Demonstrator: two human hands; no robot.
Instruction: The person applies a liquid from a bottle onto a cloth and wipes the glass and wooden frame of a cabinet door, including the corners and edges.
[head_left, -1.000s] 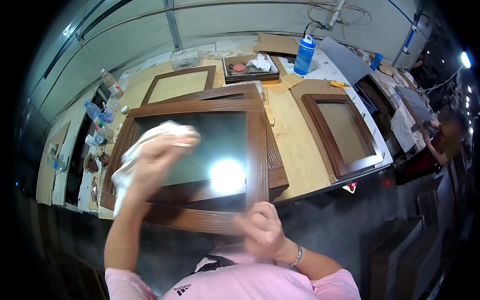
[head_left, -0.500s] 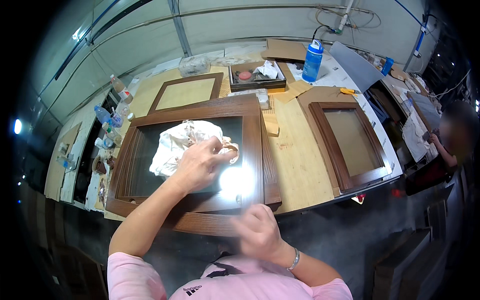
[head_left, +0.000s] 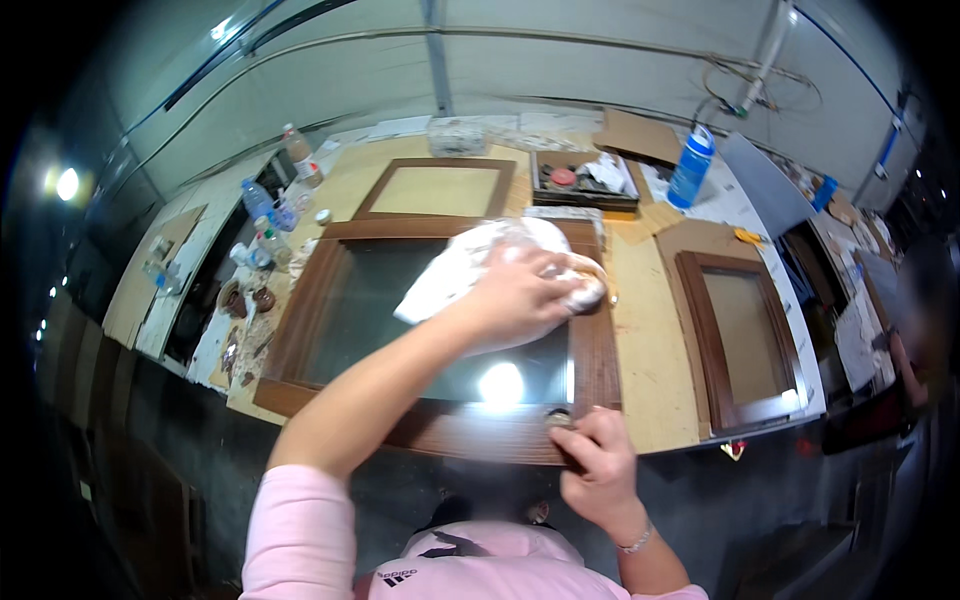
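Observation:
A brown wooden cabinet door (head_left: pixel 300 345) with a dark glass panel (head_left: pixel 385 335) lies on the workbench in front of me. My left hand (head_left: pixel 520 295) is closed over a bunched white cloth (head_left: pixel 440 280) with brownish stains, pressed on the glass and reaching onto the door's right-hand rail. At the near right corner, my right hand (head_left: pixel 600 460) grips the door's edge. Its thumb and fingertips lie beside a small round dark spot (head_left: pixel 560 418) in the wood; whether this is a hole or a fitting I cannot tell.
Behind the door lies an empty wooden frame (head_left: pixel 435 164). Another framed door (head_left: pixel 705 330) rests to the right. At the back stand a tray (head_left: pixel 585 197) of odds and ends and a blue bottle (head_left: pixel 691 170). Several bottles (head_left: pixel 258 203) and cups line the left. A person (head_left: pixel 905 370) is at far right.
My left hand has slid the cloth rightward across the glass to the right rail. My right hand has moved onto the door's near right corner. The view has shifted too.

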